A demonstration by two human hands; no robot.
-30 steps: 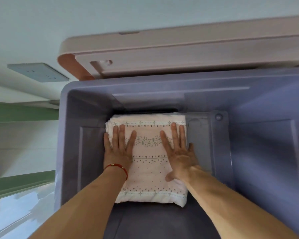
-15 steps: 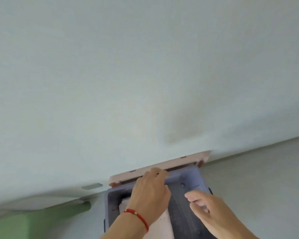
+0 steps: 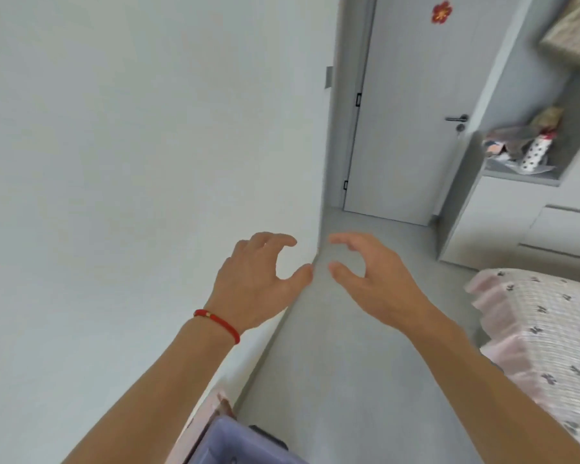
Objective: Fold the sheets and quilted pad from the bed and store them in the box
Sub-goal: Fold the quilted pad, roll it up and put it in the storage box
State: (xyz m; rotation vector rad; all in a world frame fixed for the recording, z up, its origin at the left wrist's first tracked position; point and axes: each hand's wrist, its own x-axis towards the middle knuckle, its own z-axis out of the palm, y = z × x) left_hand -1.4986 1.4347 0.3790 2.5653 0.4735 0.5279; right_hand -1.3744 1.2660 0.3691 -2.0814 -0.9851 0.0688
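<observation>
A corner of the lavender plastic box (image 3: 235, 443) is showing at the bottom edge of the view, sitting on the grey floor against the white wall, its pale pink lid (image 3: 211, 413) standing between box and wall. To the right of the box, across the floor, the pink quilted pad (image 3: 549, 333), dotted with small dark bows and edged with a ruffle, is lying spread flat over the bed.

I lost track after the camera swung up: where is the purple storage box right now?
In the head view only a corner of the purple box shows, at the bottom edge left of centre, on the floor by the white wall, below the left forearm.
</observation>
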